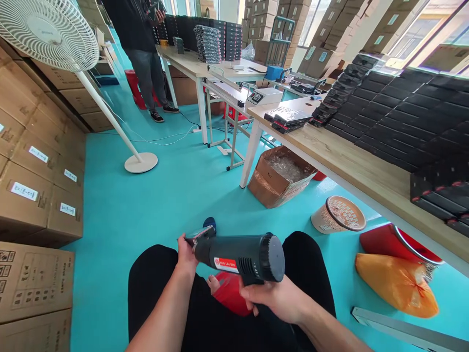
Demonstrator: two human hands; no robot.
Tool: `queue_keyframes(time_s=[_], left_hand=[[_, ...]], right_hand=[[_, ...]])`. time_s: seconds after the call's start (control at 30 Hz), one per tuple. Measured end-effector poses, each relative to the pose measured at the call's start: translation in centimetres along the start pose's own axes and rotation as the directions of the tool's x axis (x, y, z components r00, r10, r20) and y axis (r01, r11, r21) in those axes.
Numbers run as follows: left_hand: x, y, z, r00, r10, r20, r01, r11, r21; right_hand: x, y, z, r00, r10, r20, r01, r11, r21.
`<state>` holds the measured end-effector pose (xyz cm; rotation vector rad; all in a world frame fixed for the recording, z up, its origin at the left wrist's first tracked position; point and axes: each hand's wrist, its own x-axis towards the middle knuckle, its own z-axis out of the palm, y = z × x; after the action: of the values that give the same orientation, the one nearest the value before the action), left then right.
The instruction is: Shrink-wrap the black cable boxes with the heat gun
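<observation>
A dark green heat gun (pixel 234 254) with a red and white label lies across the view above my lap, its nozzle end to the left. Wrapped round its handle is my right hand (pixel 269 298). My left hand (pixel 186 254) grips a small dark box (pixel 200 236) with a shiny surface, close to the nozzle, which partly hides it. Between my legs, below the heat gun, shows something red (pixel 232 293), partly covered by the tool and my right hand.
Black boxes (pixel 384 107) are stacked on the wooden table (pixel 348 151) at right. Under it are an open carton (pixel 271 181), a bin (pixel 330 215) and an orange bag (pixel 395 283). A fan (pixel 141 163) and cartons (pixel 32 195) stand left. A person (pixel 141 54) stands behind.
</observation>
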<state>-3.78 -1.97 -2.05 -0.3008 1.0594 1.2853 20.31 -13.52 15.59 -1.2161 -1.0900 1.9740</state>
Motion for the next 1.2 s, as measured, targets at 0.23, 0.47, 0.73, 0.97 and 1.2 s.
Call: queue_keyframes(time_s=[0.23, 0.47, 0.73, 0.97, 1.2], left_hand=[[-0.2, -0.1, 0.4, 0.999, 0.046, -0.005, -0.047, 0.995, -0.091], [-0.5, -0.3, 0.7, 0.998, 0.055, 0.021, -0.054, 0.997, -0.051], [-1.9, -0.5, 1.4, 0.999, 0.025, 0.042, -0.026, 0.999, 0.028], [-3.0, -0.4, 1.5, 0.983, 0.007, 0.186, -0.021, 0.997, 0.071], [-2.6, -0.5, 1.2, 0.97, 0.017, 0.241, -0.034, 0.997, 0.066]], right_hand=[[0.5, -0.5, -1.0, 1.0, 0.03, -0.009, -0.03, 0.998, 0.049], [-1.1, 1.1, -3.8, 0.956, 0.069, -0.285, 0.014, 0.96, 0.279], [-2.5, 2.1, -4.5, 0.965, 0.074, -0.25, 0.027, 0.926, 0.376], [-4.2, 1.6, -5.4, 0.961, 0.126, -0.245, -0.039, 0.943, 0.332], [-4.5, 1.3, -3.7, 0.966, 0.093, -0.24, -0.053, 0.984, 0.167]])
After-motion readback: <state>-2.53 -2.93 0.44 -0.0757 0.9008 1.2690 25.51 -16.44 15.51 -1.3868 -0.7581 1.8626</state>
